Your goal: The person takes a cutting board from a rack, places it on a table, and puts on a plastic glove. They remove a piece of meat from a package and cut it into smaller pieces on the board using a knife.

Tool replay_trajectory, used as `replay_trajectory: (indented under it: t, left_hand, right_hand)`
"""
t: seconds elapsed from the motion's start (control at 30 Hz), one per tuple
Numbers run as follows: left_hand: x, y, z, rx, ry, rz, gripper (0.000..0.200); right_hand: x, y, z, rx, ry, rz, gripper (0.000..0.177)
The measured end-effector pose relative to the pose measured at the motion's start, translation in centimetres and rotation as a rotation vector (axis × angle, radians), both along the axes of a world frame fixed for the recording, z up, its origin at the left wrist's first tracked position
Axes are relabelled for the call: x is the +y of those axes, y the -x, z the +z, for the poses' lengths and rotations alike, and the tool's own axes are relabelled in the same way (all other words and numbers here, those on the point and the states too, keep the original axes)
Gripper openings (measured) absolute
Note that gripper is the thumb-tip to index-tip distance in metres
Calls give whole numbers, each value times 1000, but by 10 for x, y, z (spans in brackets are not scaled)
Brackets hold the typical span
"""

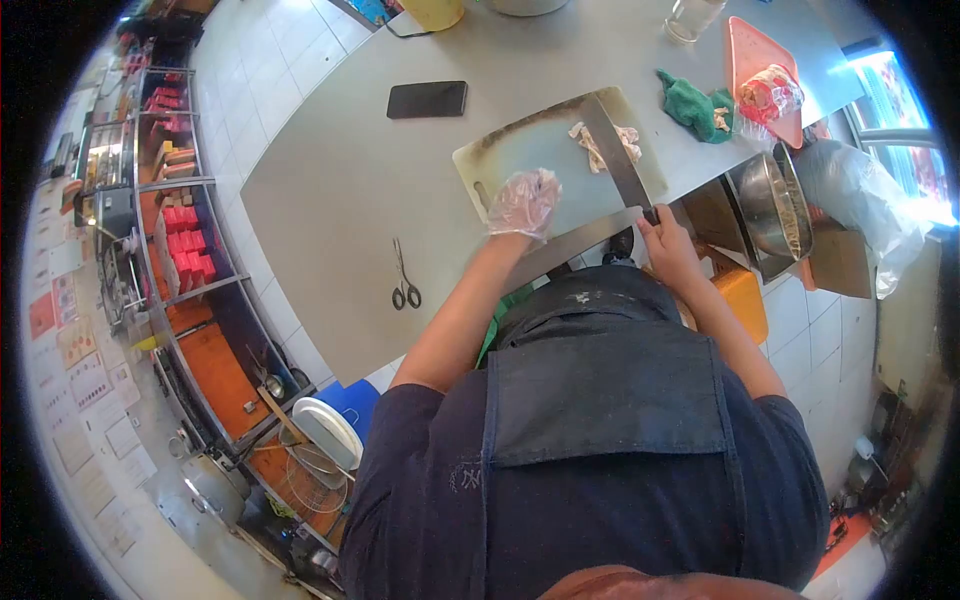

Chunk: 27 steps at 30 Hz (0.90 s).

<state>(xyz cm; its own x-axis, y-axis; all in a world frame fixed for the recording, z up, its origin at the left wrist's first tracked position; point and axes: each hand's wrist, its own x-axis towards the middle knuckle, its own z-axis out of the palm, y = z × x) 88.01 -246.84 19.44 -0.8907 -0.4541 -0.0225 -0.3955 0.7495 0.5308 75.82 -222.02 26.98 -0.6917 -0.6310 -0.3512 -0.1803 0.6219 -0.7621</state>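
Note:
My right hand (670,246) is wrapped round the handle of a long, wide knife (615,155). The blade points away from me over the cutting board (543,152). Pale chopped food pieces (628,143) lie on the board on both sides of the blade. My left hand (525,204), in a clear plastic glove, is over the board's near left part, beside its handle slot. Its fingers are curled together, and whether anything is inside them is hidden. Black-handled scissors (404,278) lie on the table left of my left forearm.
On the grey table (330,200) lies a black phone (427,100). A green cloth (688,108), a pink tray (750,50) with a plastic-wrapped item (770,95) and a clear container (692,18) are at the right. A metal bowl (765,205) stands beyond the table's right edge.

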Motion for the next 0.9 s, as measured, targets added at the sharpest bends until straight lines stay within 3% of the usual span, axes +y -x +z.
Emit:
replay_trajectory:
  t: [0.1,0.2,0.27,0.33,0.4,0.5,0.6,0.7,0.83,0.9]
  left_hand:
    - [3,20,57,29,-106,153,34]
    - [1,21,27,89,-498,305,37]
    - [8,8,-20,128,-1045,489,39]
    - [17,-4,-38,121,-1371,620,41]
    - [33,-20,-31,60,-1478,683,44]
    - [25,-22,2,-438,-1403,589,42]
    - [21,-11,36,-428,-225,190,34]
    - [7,-3,15,111,-12,48,26]
    - [-3,16,-11,-15,89,-4,21]
    - [1,18,5,-108,78,2,20]
  right_hand:
    - [0,5,4,-4,-3,-50,29]
    - [3,8,2,-34,-22,-39,30]
    - [6,6,-8,-42,-37,-4,31]
    - [8,3,-25,-36,-59,40,32]
    - [0,-4,-20,-53,-79,102,31]
    - [-9,-14,-34,58,-100,207,29]
    - [-24,-20,-40,133,-142,292,27]
    - [-41,-22,-49,148,-188,338,25]
    - [-53,-24,-52,131,-232,344,24]
    - [-65,-22,-51,129,-272,350,23]
